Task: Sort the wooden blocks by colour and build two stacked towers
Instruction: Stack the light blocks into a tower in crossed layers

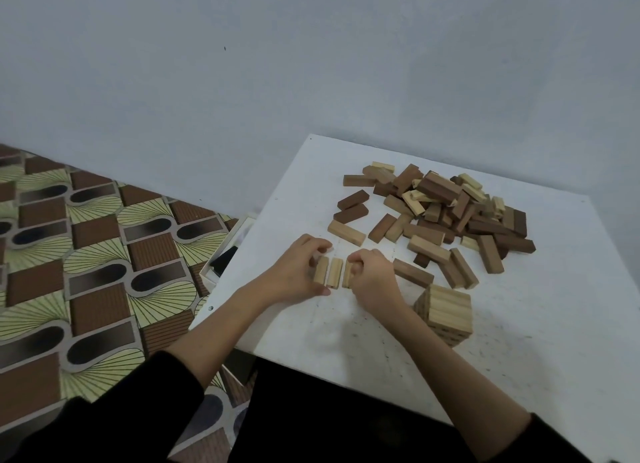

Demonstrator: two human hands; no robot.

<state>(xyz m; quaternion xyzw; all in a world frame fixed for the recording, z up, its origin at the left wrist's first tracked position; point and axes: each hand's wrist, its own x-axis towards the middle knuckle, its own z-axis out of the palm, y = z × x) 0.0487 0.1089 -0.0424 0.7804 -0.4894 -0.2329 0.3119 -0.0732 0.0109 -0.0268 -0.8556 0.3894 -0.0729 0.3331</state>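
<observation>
Your white bench (519, 376) fills the right half of the frame; its left edge runs diagonally from upper centre down to lower centre, and the far edge sits against the grey wall (311, 64). Your left hand (294, 272) works just inside that left edge, little margin there. Open bench surface lies at lower right and along the near edge in front of your dark sleeves. Three pale blocks (334, 272) lie side by side at frame centre, ends pointing toward you, small gaps between them. Left hand: fingers curled over the leftmost block's far end, thumb at its near end, gripping it. Right hand (372, 277): fingers curled, pinching the rightmost block, which it partly hides. One pale tower (446, 313) stands just right of your right wrist, several layers high; layer count unclear. No dark tower visible. The loose pile (450, 213) of mixed dark and pale blocks spreads across the upper right of the bench, too overlapped to count exactly. Two dark blocks (352, 207) lie apart on the pile's left fringe. Left of the bench: patterned floor (69, 254) and one white box (225, 254), partly hidden under the bench edge.
</observation>
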